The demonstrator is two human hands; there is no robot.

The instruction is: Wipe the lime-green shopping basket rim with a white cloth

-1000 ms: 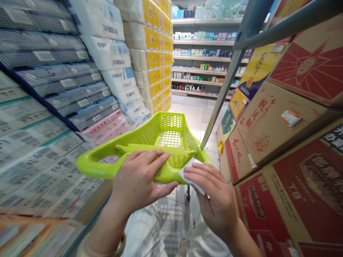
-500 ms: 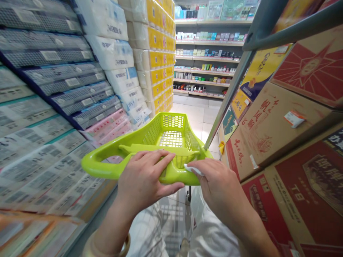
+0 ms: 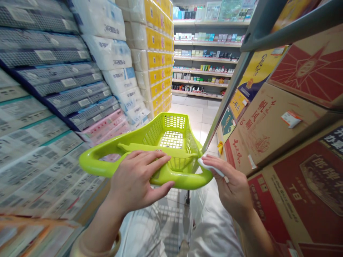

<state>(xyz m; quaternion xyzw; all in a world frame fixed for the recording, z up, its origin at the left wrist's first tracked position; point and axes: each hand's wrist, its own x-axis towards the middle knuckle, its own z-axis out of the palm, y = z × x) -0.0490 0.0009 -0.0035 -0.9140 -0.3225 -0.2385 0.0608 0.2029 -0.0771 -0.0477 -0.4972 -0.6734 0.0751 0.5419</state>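
Observation:
A lime-green shopping cart [image 3: 152, 127] stands right in front of me, its mesh basket pointing away down the aisle. My left hand [image 3: 131, 180] grips the middle of the looped cart handle [image 3: 189, 181], fingers over the top and thumb stretched out along the near side. In my right hand [image 3: 235, 187] is a folded white wipe [image 3: 211, 167], held under the fingers. The wipe touches the right end of the handle, where the loop bends forward. A fold-down flap lies behind the handle, partly covered by my left fingers.
Packaged tissue stacks [image 3: 112, 53] and yellow-and-white packs [image 3: 157, 60] line the left. Cardboard boxes [image 3: 292, 117] are piled on the right, close behind a grey metal pole [image 3: 227, 100]. Shelves of small goods [image 3: 203, 43] cross the aisle's far end, beyond tiled floor [image 3: 198, 110].
My right hand has slid the wipe rightward and outward along the handle to its right corner, baring the front bar. My left hand has shifted slightly left in view, still on the handle.

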